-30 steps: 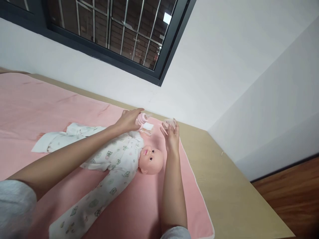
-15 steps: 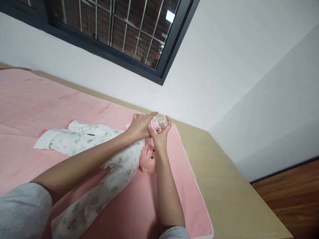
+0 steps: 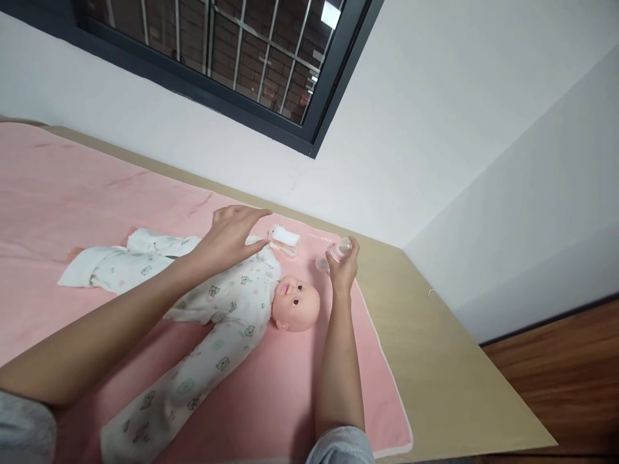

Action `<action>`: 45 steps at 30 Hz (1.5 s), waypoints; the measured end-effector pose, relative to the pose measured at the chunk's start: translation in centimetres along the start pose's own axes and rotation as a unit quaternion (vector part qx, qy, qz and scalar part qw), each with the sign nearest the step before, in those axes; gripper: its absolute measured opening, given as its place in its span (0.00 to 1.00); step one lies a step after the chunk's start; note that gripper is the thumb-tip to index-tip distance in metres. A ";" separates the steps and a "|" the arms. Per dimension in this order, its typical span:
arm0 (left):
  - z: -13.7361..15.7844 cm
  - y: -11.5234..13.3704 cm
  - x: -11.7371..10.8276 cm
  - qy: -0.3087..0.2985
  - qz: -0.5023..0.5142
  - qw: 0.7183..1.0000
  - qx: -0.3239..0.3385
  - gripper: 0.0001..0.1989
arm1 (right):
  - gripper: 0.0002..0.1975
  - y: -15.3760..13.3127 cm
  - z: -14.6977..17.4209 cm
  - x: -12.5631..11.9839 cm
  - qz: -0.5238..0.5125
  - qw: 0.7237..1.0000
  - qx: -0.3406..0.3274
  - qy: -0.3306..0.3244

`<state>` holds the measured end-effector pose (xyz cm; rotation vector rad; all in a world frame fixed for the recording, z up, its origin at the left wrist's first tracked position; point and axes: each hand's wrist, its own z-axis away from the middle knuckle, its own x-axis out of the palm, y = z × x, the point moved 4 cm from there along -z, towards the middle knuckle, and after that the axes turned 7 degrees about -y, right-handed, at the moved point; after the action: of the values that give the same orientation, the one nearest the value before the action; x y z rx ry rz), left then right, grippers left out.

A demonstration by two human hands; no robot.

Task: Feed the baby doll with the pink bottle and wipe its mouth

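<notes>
My right hand is closed around a small clear and pinkish baby bottle, whose lower part is hidden by the fingers. Beside that hand, a small clear round piece lies on the pink blanket. My left hand is open and holds nothing, thumb and fingers apart, above the torso of a baby doll. The doll lies on its back in white printed clothes, head to the right. Near its shoulder is a white item with a clear part, its kind unclear.
The blanket lies on a tan tabletop, whose edge runs down the right side. A white wall and a dark-framed barred window stand behind. Brown wood shows at the lower right.
My left hand has let go of the bottle and moved left, its fingers opening. My right hand has carried the bottle right and slightly down, uncovering the doll's head and the white item.
</notes>
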<state>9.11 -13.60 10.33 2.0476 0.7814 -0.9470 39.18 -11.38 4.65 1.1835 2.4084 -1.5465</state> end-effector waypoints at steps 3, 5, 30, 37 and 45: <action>0.8 -2.1 -1.3 -0.039 0.024 0.999 -0.007 0.26 | 0.34 3.0 0.0 0.2 0.044 0.998 0.037 -0.003; 1.0 -3.1 -2.4 -0.066 0.053 0.996 -0.022 0.25 | 0.34 4.0 0.2 0.4 0.060 0.997 0.048 -0.008; 2.2 -4.9 -5.5 -0.155 0.075 0.980 -0.098 0.23 | 0.38 5.2 0.7 1.1 0.103 0.992 0.072 -0.009; 2.4 -4.8 -5.4 -0.133 0.074 0.985 -0.078 0.23 | 0.47 6.3 1.4 1.6 0.019 0.998 0.063 -0.020; 2.9 -4.0 -5.2 -0.160 0.072 0.983 -0.058 0.22 | 0.48 8.4 2.9 2.6 -0.027 0.999 0.044 0.006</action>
<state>2.21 -14.87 11.81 1.7663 0.4983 -1.0861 41.53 -10.47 -4.23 1.1545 2.4231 -1.6827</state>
